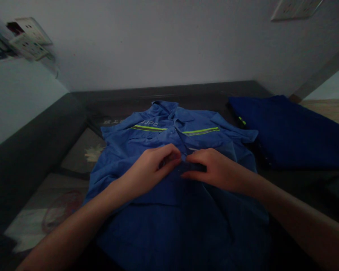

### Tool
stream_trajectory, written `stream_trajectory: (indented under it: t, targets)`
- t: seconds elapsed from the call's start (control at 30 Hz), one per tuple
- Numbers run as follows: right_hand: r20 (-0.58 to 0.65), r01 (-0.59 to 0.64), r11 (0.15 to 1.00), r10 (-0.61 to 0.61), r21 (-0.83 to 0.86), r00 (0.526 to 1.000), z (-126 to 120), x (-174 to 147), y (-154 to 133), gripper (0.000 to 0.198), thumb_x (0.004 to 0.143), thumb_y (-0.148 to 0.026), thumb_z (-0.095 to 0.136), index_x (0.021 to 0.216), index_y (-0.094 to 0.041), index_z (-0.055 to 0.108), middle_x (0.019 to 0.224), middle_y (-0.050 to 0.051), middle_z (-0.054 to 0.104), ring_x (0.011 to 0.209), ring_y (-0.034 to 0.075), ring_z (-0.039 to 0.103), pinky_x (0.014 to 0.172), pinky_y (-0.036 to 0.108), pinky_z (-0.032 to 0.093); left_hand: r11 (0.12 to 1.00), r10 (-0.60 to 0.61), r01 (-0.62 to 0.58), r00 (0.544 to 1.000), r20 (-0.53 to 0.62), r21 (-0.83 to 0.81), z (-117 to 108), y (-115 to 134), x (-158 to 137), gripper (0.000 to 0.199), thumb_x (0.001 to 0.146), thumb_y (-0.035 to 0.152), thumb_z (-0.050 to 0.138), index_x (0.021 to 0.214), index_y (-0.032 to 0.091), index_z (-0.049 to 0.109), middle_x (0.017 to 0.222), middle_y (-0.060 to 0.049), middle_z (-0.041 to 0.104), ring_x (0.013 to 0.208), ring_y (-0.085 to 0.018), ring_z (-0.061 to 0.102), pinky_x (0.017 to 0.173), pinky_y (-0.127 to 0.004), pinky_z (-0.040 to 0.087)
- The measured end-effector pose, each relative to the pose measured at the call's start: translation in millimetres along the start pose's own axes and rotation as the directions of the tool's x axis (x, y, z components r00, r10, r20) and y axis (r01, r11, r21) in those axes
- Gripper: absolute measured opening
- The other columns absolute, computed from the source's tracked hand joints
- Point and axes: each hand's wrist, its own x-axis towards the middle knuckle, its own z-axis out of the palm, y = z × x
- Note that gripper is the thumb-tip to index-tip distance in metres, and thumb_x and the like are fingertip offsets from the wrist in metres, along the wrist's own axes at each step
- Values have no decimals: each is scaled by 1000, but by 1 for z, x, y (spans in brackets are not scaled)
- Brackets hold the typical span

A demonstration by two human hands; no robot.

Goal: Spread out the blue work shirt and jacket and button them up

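A blue short-sleeved work shirt (158,188) lies front side up, its collar pointing away from me. Yellow-green stripes with a grey band cross its chest, and pale lettering shows above the left one. At the middle of the front opening, my left hand (154,163) pinches the cloth between thumb and fingers. Facing it, my right hand (214,165) has thumb and forefinger around the cloth of the same front edge. The fingertips of both hands nearly meet. A button (171,131) shows higher up; any button between the fingers is too dark to make out.
Under the shirt is a dark surface with a raised rim (164,90) against the wall. A folded dark blue garment (293,131) lies on the right. Printed plastic packaging (64,207) is at the left. Wall sockets (31,41) are at the upper left, with another socket plate (296,8) at the upper right.
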Motion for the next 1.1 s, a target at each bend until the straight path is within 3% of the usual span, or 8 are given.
stream_trajectory:
  t: [0.2,0.4,0.6,1.1]
  targets:
    - [-12,-86,979,90,183,996,-6,1,-2,28,90,-36,54,76,-14,65,67,0,62,59,12,51,56,25,32,1000,9,-1,963,-268,30,-6,7,-7,12,88,27,52,95,18,58,75,1,56,67,-11,51,63,-21,42]
    - [-34,-53,973,62,224,998,-7,1,1,31,92,-37,48,76,-15,63,66,-1,58,60,11,49,56,24,32,998,-37,38,999,-26,43,-7,20,-11,20,88,29,52,73,17,61,61,3,52,57,-9,46,52,-20,35]
    - [-13,-12,974,15,224,1000,-5,-1,-2,25,92,-31,46,75,-15,56,64,-3,52,57,10,45,54,23,30,991,-103,104,995,-15,79,-6,11,-4,21,87,29,52,72,16,62,58,4,51,56,-9,46,52,-21,32]
    - [-8,73,972,-73,224,997,0,-3,-6,23,93,-29,45,78,-16,56,69,-1,55,63,11,47,58,23,34,969,-99,103,995,-25,225,-7,17,-12,20,89,31,52,80,17,63,72,0,59,64,-12,52,56,-22,36]
